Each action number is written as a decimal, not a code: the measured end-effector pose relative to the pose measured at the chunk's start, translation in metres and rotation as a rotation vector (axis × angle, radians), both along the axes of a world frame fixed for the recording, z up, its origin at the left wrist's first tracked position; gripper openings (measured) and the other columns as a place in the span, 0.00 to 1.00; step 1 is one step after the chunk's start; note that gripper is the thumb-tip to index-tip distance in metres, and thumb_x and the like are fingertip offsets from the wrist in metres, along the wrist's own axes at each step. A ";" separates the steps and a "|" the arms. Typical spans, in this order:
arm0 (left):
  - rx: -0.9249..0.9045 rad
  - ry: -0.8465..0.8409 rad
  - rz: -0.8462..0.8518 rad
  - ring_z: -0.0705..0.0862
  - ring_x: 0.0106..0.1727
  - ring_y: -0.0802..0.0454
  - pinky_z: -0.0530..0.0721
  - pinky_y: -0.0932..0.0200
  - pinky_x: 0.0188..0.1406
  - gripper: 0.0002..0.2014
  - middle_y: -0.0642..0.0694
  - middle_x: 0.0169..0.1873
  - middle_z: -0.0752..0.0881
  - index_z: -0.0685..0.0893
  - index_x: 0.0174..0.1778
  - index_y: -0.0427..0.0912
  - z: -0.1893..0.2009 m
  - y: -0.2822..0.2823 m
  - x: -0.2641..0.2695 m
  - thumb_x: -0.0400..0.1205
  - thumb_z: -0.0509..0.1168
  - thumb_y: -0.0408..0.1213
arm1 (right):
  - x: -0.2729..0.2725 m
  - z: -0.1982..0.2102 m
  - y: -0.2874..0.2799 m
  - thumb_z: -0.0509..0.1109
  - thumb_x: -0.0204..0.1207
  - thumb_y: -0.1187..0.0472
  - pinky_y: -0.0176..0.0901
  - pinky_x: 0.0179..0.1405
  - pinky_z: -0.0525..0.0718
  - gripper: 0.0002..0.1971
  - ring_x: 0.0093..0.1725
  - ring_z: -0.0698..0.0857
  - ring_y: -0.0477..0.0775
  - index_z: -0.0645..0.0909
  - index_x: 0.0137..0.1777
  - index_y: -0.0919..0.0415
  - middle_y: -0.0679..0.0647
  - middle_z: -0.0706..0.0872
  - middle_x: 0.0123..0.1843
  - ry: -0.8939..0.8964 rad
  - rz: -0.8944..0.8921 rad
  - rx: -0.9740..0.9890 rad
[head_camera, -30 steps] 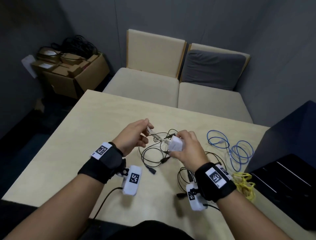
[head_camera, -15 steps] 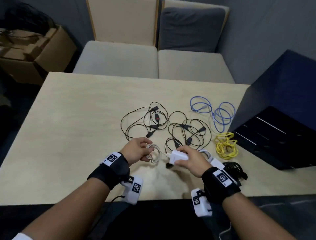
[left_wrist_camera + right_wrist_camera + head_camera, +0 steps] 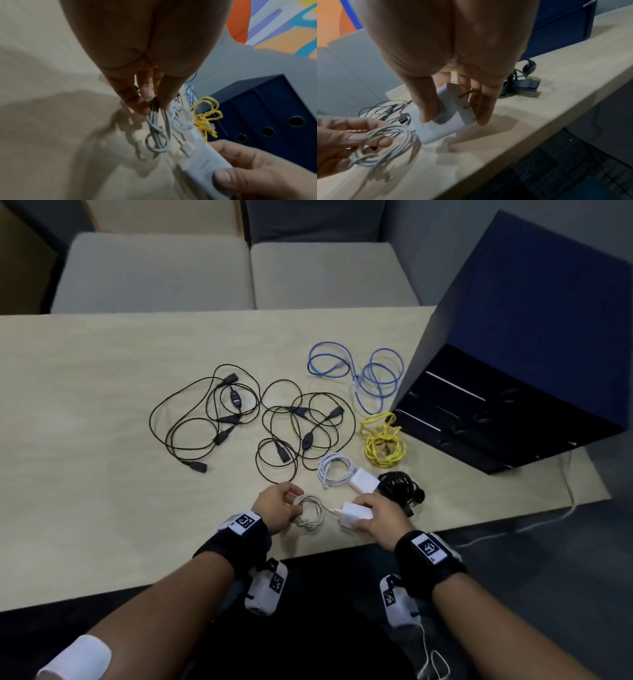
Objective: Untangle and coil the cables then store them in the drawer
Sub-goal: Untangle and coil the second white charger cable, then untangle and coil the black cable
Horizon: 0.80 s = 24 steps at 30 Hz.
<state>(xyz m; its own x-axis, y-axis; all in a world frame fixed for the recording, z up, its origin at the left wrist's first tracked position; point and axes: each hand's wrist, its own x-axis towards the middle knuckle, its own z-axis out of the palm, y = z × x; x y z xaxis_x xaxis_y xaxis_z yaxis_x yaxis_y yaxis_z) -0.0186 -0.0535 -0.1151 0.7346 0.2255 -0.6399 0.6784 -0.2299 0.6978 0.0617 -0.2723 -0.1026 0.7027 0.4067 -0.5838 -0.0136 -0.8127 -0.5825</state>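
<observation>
Pinching a small coil of white cable (image 3: 308, 512) between thumb and fingertips (image 3: 131, 96), the left hand (image 3: 278, 508) holds it low over the near edge of the table (image 3: 85, 440). The cable's free end runs a short way to a white charger block (image 3: 354, 513), plugged into its end. The right hand (image 3: 383, 517) grips that block, thumb on one face and fingers curled round the other; the right wrist view shows its two prongs turned toward the palm.

Just beyond the hands lies a second white cable (image 3: 334, 470), coiled, with its own white adapter (image 3: 364, 483). A black bundled cable (image 3: 400, 486) lies against that adapter on the right. Farther out sit a bunched yellow cable (image 3: 383, 445) and a loosely looped blue cable (image 3: 359, 371), both near the drawer unit. Two tangles of thin black cables (image 3: 212, 416) spread across the middle of the table.

The navy drawer unit (image 3: 534, 337) stands on the table's right end. Its drawer fronts, each with a round finger hole, look pushed in, so their contents cannot be seen. Beige sofa seats (image 3: 154, 272) stand behind the table.
</observation>
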 end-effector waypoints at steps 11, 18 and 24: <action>0.361 -0.040 0.102 0.79 0.43 0.50 0.72 0.64 0.43 0.12 0.47 0.39 0.83 0.85 0.58 0.42 -0.007 -0.016 0.000 0.78 0.68 0.32 | 0.002 -0.008 -0.001 0.75 0.73 0.53 0.34 0.55 0.65 0.24 0.66 0.74 0.53 0.79 0.70 0.53 0.53 0.76 0.64 -0.196 0.267 0.034; 0.295 -0.047 0.198 0.85 0.43 0.50 0.78 0.64 0.43 0.11 0.46 0.41 0.88 0.84 0.57 0.45 -0.012 -0.021 -0.005 0.80 0.68 0.39 | 0.001 -0.007 -0.005 0.70 0.78 0.52 0.38 0.63 0.69 0.27 0.72 0.72 0.53 0.72 0.76 0.52 0.51 0.74 0.71 -0.210 0.358 -0.014; 0.181 -0.098 0.203 0.84 0.29 0.53 0.82 0.63 0.35 0.13 0.51 0.35 0.84 0.82 0.57 0.46 -0.003 -0.021 -0.006 0.80 0.69 0.46 | 0.005 -0.006 -0.011 0.71 0.77 0.52 0.44 0.66 0.71 0.27 0.71 0.73 0.56 0.71 0.76 0.54 0.54 0.75 0.71 -0.210 0.369 -0.044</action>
<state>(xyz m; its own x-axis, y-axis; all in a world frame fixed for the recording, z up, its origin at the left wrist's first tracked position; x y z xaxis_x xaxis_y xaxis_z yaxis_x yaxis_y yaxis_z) -0.0245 -0.0741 -0.1185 0.7194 0.4779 -0.5041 0.6545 -0.2233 0.7223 0.0672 -0.2837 -0.1082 0.6204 0.6306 -0.4664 0.3975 -0.7654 -0.5062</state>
